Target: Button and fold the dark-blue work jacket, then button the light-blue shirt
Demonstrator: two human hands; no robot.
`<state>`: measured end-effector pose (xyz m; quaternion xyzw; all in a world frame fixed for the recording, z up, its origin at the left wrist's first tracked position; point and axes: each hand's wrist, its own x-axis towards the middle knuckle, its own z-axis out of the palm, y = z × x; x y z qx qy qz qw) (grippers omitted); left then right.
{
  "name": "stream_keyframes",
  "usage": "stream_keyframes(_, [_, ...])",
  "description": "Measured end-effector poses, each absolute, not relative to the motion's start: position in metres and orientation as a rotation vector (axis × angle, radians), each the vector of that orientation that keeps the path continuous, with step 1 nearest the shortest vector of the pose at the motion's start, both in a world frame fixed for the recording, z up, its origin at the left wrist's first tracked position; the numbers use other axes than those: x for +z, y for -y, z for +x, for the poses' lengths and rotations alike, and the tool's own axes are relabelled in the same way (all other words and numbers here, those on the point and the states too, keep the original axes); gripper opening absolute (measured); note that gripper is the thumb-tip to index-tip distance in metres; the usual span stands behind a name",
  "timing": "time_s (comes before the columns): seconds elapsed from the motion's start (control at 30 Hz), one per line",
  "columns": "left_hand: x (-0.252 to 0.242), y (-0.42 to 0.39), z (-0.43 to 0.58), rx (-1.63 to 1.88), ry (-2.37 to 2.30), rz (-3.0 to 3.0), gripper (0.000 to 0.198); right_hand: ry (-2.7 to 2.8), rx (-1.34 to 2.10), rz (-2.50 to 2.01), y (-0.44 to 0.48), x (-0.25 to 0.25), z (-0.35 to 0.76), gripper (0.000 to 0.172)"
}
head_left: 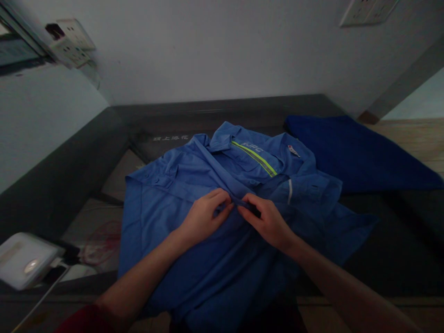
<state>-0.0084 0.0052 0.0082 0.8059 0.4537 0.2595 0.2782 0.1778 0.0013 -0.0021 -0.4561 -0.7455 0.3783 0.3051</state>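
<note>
A blue work jacket [208, 249] with a yellow-green reflective stripe [255, 157] and white lettering lies spread in front of me, its lower part hanging toward me. Near its middle, my left hand [208, 215] pinches a folded edge of the fabric between thumb and fingers. Close beside it, my right hand [265, 219] pinches the same edge, the fingertips of both hands nearly touching. The collar points away from me. Whether a button sits between the fingers is hidden.
Under the jacket is a dark table [391, 240]. A darker blue folded cloth [360, 152] lies at the right. A white device [29, 259] with a cable stands at the left. Wall sockets [71, 44] are at upper left, with others [367, 11] at upper right.
</note>
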Motion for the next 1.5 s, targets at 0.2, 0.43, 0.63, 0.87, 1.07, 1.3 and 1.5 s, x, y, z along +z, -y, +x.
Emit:
stream_keyframes(0.2, [0.001, 0.001, -0.004, 0.691, -1.289, 2.411, 0.012, 2.001, 0.881, -1.173, 0.004, -0.011, 0.174, 0.012])
stream_keyframes(0.43, [-0.001, 0.002, -0.006, 0.999, -1.116, 2.219, 0.005, 1.935, 0.924, -1.122, 0.008, 0.0, 0.175, 0.017])
stream_keyframes(0.63, [0.008, -0.003, -0.004, 0.928, -1.007, 1.425, 0.034, 1.927, 0.931, -1.098, 0.006, 0.004, 0.178, 0.018])
stream_keyframes(0.87, [0.002, -0.007, -0.006, 0.807, -0.983, 1.388, 0.024, 1.998, 0.82, -1.064, 0.008, 0.001, 0.179, 0.015])
stream_keyframes(1.07, [0.001, -0.006, -0.004, 0.859, -1.029, 1.493, 0.022, 1.981, 0.767, -1.128, 0.007, 0.002, 0.178, 0.017])
stream_keyframes(1.3, [0.0, -0.005, -0.006, 0.834, -0.974, 1.442, 0.027, 1.895, 0.804, -1.16, 0.007, 0.006, 0.178, 0.018])
stream_keyframes(1.5, [-0.003, -0.006, -0.008, 0.89, -0.892, 1.404, 0.027, 1.854, 0.847, -1.151, 0.007, 0.008, 0.178, 0.017])
